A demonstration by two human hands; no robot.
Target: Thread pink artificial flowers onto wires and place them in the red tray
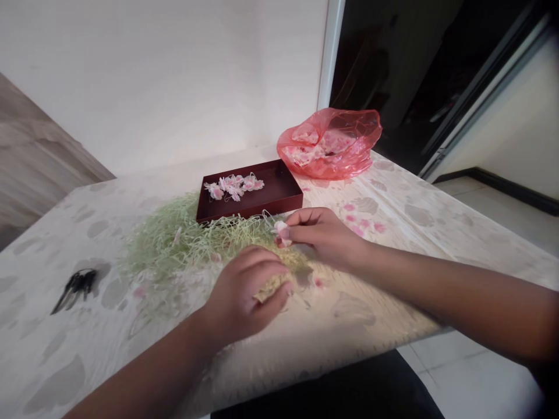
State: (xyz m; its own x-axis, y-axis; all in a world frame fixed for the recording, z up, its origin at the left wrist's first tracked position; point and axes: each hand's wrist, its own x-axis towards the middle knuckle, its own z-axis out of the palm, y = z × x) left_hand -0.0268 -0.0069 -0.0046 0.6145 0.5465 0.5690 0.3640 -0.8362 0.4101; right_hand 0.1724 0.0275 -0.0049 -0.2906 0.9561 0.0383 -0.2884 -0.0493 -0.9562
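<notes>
My right hand (321,233) pinches a small pink-and-white flower (283,231) with a thin looped string, just in front of the dark red box (279,205). Closer to me, my left hand (251,288) is closed around a yellowish crumpled piece (269,287). Pale green shredded filler (174,238) lies left of and in front of the box, reaching up to both hands. Several pink-and-white flowers (233,185) rest inside the box at its left. A yellow strand clump (294,259) sits between my hands.
A translucent red bag (349,166) with more flowers stands behind the box, at the right. Loose pink petals (364,224) lie beyond my right hand. Black keys (78,285) are at the left on the patterned tablecloth (349,349). A wall borders the table's back.
</notes>
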